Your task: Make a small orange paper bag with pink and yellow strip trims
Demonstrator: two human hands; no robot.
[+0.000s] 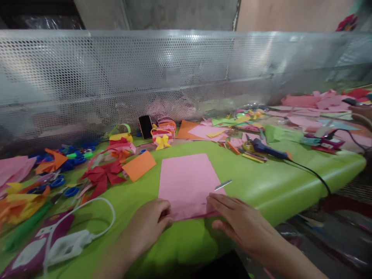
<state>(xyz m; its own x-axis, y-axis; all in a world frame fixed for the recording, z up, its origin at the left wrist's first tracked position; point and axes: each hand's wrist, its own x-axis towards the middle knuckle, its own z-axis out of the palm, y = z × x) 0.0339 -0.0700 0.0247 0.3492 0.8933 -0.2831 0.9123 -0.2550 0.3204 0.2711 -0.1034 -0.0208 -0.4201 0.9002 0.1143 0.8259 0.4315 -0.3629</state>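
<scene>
At the surface's near edge, the left hand (pixel 152 219) sits on the near left corner of a pink sheet (pixel 186 182), thumb and forefinger close together; whether they truly pinch the paper I cannot tell. The right hand (pixel 236 217) is wide, fingers laid flat over the near right corner, thumb spread clear below. Holding both near corners probably keeps the sheet square and flat. A thin silver tool (pixel 223 185) lies across its right edge, likely left there to be within reach.

Left of the sheet lie an orange card (pixel 140 166) and a red bow (pixel 104 174); toward the near left corner of the surface (pixel 255 174) are a purple power strip (pixel 29 248) and a white plug (pixel 69 246). A blue glue gun (pixel 269 149) rests toward the right end, its cord dropping over the near edge, perhaps to keep the middle free. Along the far edge a phone (pixel 145 126) stands tilted, before a perforated metal panel (pixel 130 77); a grey wall (pixel 183 15) rises behind.
</scene>
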